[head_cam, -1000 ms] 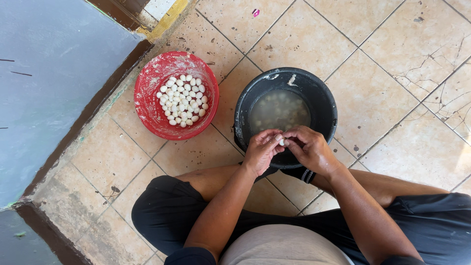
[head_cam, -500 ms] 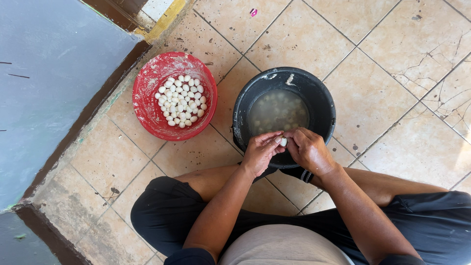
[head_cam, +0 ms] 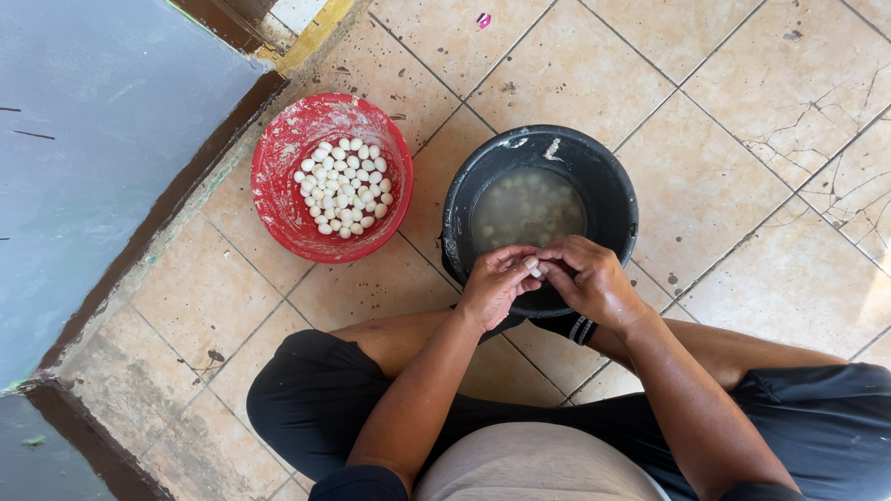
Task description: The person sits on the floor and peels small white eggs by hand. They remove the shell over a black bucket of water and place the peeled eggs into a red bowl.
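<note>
home floor: cracked beige tiles, painted wall.

A floor of beige square tiles, stained and cracked toward the right, carries everything before you. On it a red plastic bowl stands at left, close to a dark-brown painted strip that edges a blue-grey wall. Just right of it, apart from it, a black bucket sits on the tiles. A small pink scrap lies on a tile near the top. You sit on the tiles yourself, legs folded.
</note>
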